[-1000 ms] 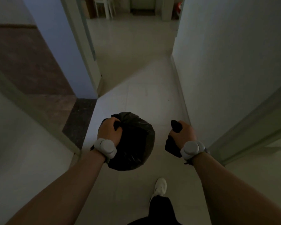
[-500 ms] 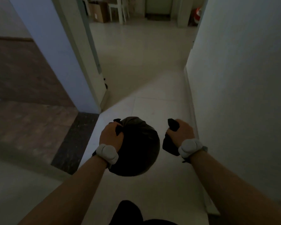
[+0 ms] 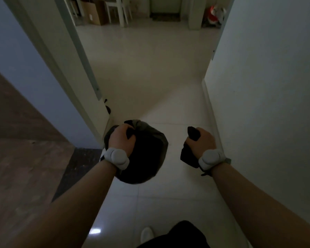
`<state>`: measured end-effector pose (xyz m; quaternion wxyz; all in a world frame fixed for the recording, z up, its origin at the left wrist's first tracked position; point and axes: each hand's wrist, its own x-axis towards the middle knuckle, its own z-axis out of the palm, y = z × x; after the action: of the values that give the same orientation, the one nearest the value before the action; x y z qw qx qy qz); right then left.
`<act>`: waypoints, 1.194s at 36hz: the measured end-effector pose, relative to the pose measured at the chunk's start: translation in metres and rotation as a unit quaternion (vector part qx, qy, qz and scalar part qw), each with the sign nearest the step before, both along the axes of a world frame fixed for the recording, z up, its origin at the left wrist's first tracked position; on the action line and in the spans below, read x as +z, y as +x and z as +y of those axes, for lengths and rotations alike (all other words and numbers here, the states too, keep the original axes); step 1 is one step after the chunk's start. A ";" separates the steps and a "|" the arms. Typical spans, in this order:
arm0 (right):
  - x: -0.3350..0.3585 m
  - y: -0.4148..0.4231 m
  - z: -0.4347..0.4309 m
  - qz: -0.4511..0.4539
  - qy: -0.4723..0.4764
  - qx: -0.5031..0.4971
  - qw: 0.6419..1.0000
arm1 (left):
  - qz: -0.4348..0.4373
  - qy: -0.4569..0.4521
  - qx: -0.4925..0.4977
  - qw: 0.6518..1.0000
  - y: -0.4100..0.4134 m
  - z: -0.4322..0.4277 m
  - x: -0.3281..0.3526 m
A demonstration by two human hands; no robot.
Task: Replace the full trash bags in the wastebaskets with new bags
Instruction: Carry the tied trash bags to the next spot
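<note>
Shoe (image 3: pixel 147 234) at bottom edge. Left hand (image 3: pixel 121 138) grips neck of full bag (image 3: pixel 147 163), which hangs clear of floor (image 3: pixel 150 77), likely for carrying out. Right hand (image 3: pixel 201 142) clenches dark bundle (image 3: pixel 186 156), maybe spare bags; cannot tell. Far room: box (image 3: pixel 94 14), chair (image 3: pixel 118 11). No wastebasket visible. No legible writing.

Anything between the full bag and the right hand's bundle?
No. Head view shows only bare floor between full bag and the bundle gripped by the right hand.

The right hand (image 3: pixel 202 142) covers most of the dark bundle (image 3: pixel 187 156); its kind is indeterminate. The bottom edge crops the shoe (image 3: pixel 146 234).
</note>
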<state>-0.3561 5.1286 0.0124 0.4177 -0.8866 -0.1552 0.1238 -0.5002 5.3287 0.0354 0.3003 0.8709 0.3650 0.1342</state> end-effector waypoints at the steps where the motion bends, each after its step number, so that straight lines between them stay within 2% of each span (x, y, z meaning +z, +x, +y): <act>1: 0.001 0.000 0.000 0.002 0.000 -0.001 1.000 | -0.004 0.001 0.000 1.000 0.001 0.000 0.001; 6: -0.008 0.042 0.026 -0.004 -0.008 0.001 1.000 | -0.012 0.001 -0.011 1.000 0.045 0.028 -0.004; 15: 0.005 0.219 0.118 -0.033 -0.021 0.019 0.999 | 0.011 -0.011 0.000 1.000 0.212 0.112 -0.002; 21: 0.010 0.304 0.170 -0.042 -0.019 0.047 0.998 | 0.016 -0.011 -0.003 1.000 0.283 0.155 0.000; 34: 0.002 0.432 0.300 -0.057 -0.040 0.076 0.995 | 0.022 -0.011 0.008 1.000 0.418 0.289 -0.015; 39: 0.013 0.499 0.368 -0.068 -0.033 0.055 0.996 | 0.021 -0.039 -0.025 0.999 0.486 0.368 -0.010; 43: 0.014 0.539 0.396 -0.049 -0.016 0.043 0.998 | 0.014 -0.022 -0.042 0.999 0.535 0.404 -0.007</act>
<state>0.1824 5.5250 0.0267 0.3899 -0.8905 -0.2115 0.1008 0.0349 5.7324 0.0287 0.3194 0.8807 0.3347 0.1017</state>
